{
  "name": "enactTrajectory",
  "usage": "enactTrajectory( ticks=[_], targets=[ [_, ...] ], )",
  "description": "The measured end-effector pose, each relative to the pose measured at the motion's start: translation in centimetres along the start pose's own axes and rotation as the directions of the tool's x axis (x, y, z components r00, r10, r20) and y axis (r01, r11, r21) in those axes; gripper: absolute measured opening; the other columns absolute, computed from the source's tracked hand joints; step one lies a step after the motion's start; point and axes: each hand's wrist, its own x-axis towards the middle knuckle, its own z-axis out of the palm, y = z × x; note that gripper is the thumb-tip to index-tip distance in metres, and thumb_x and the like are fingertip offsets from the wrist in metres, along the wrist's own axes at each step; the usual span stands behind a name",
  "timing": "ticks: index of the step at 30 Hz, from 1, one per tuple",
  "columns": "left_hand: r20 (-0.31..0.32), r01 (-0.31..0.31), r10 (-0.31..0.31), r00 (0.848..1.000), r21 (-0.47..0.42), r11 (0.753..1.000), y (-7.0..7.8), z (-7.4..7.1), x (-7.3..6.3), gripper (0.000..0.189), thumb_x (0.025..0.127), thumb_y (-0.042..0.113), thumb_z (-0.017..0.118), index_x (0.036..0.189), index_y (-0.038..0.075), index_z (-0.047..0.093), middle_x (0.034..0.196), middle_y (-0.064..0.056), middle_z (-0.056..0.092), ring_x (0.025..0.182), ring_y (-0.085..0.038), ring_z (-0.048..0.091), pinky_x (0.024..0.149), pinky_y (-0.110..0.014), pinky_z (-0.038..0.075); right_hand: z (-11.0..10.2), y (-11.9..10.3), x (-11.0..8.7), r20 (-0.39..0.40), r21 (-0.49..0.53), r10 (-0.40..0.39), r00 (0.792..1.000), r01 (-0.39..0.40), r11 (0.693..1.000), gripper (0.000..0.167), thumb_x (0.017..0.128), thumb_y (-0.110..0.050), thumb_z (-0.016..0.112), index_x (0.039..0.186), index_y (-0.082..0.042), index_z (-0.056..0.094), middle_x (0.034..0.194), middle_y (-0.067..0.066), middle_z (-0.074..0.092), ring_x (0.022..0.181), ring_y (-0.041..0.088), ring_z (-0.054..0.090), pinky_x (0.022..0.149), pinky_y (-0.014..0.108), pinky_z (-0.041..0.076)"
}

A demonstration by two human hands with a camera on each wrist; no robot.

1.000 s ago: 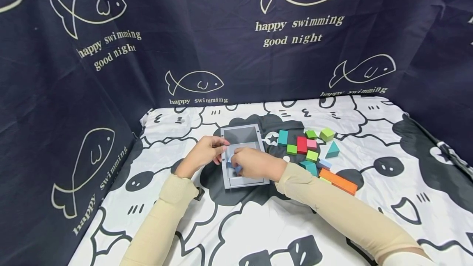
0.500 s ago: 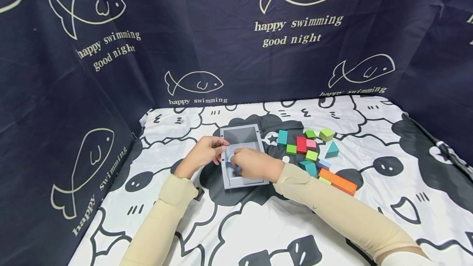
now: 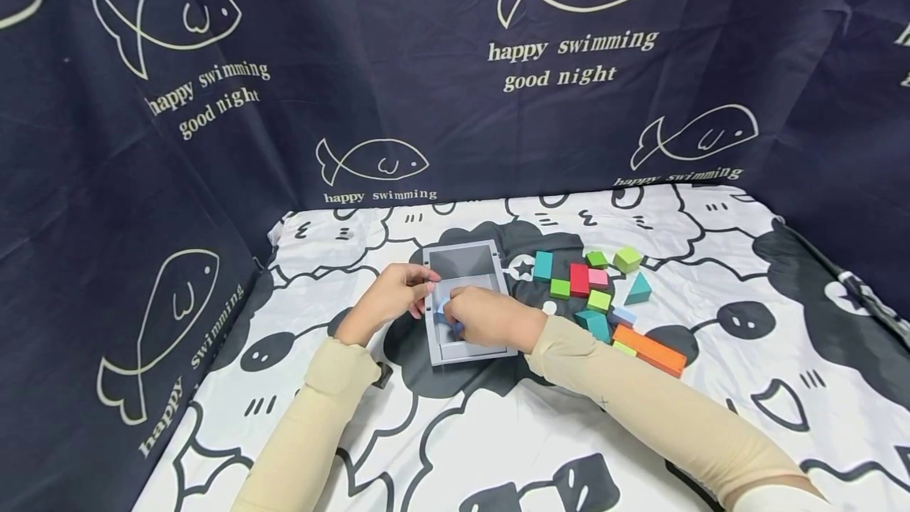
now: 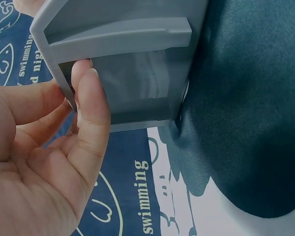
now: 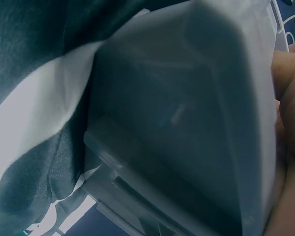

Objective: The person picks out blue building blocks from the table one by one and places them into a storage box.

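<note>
Pinched at its 9 o'clock rim by our left hand (image 3: 392,297), the box (image 3: 475,352) stands on the cloth (image 3: 490,425). Our right hand (image 3: 486,316) reaches inside from 4 o'clock and seems to hold the blue piece (image 3: 446,314) in a narrow grip, at about 8 o'clock from the box's middle; its exact contact is hidden. We judge the step in hand to be placing or adjusting that piece inside while the left hand steadies the rim. The next move likely calls for checking how it sits, then easing the right grip. Our right hand is back-up, fingers curled downward; our left forearm (image 3: 302,433) slants in from 7 o'clock. Farther out, loose blocks (image 3: 579,280) lie from 2 to 4 o'clock, and the curtain (image 3: 455,69) hangs at 12.
</note>
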Motion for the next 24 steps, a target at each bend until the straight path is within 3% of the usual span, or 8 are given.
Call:
enactTrajectory(
  ticks=[8, 15, 21, 24],
  targets=[
    [0.002, -0.016, 0.016, 1.000, -0.018, 1.000, 0.1, 0.0, -0.3, 0.023, 0.098, 0.002, 0.058, 0.116, -0.011, 0.065, 0.067, -0.007, 0.060, 0.056, -0.013, 0.059, 0.058, -0.041, 0.059, 0.0, 0.0, -0.1, -0.007, -0.006, -0.014, 1.000, 0.014, 1.000, 0.008, 0.082, 0.000, 0.074, 0.088, -0.005, 0.073, 0.081, -0.001, 0.056, 0.071, 0.010, 0.053, 0.067, 0.024, 0.050],
    [-0.002, -0.012, 0.012, 1.000, -0.022, 1.000, 0.1, 0.0, -0.2, 0.022, 0.098, 0.002, 0.059, 0.115, -0.011, 0.066, 0.078, -0.027, 0.064, 0.055, -0.012, 0.058, 0.053, -0.030, 0.057, -0.2, 0.0, -0.2, -0.024, 0.005, -0.029, 0.999, 0.030, 1.000, 0.007, 0.083, -0.004, 0.076, 0.088, -0.005, 0.073, 0.081, -0.001, 0.055, 0.071, 0.010, 0.052, 0.066, 0.023, 0.049],
    [-0.004, -0.014, 0.014, 1.000, -0.015, 1.000, 0.1, 0.0, -0.2, 0.022, 0.098, 0.001, 0.059, 0.115, -0.012, 0.065, 0.082, -0.029, 0.064, 0.054, -0.012, 0.058, 0.059, -0.044, 0.059, -0.8, -0.1, -0.4, -0.030, 0.018, -0.028, 0.999, 0.029, 0.999, 0.013, 0.083, -0.007, 0.079, 0.094, -0.004, 0.074, 0.088, 0.003, 0.060, 0.079, 0.012, 0.058, 0.072, 0.024, 0.053],
    [-0.005, -0.015, 0.015, 1.000, -0.018, 1.000, 0.1, 0.0, -0.2, 0.022, 0.098, 0.001, 0.059, 0.115, -0.012, 0.065, 0.081, -0.028, 0.064, 0.054, -0.012, 0.058, 0.058, -0.043, 0.059, -1.1, -0.1, -0.5, -0.034, 0.016, -0.020, 0.999, 0.021, 1.000, 0.014, 0.084, -0.008, 0.078, 0.098, -0.005, 0.074, 0.092, 0.004, 0.062, 0.082, 0.012, 0.059, 0.074, 0.025, 0.054]
  ],
)
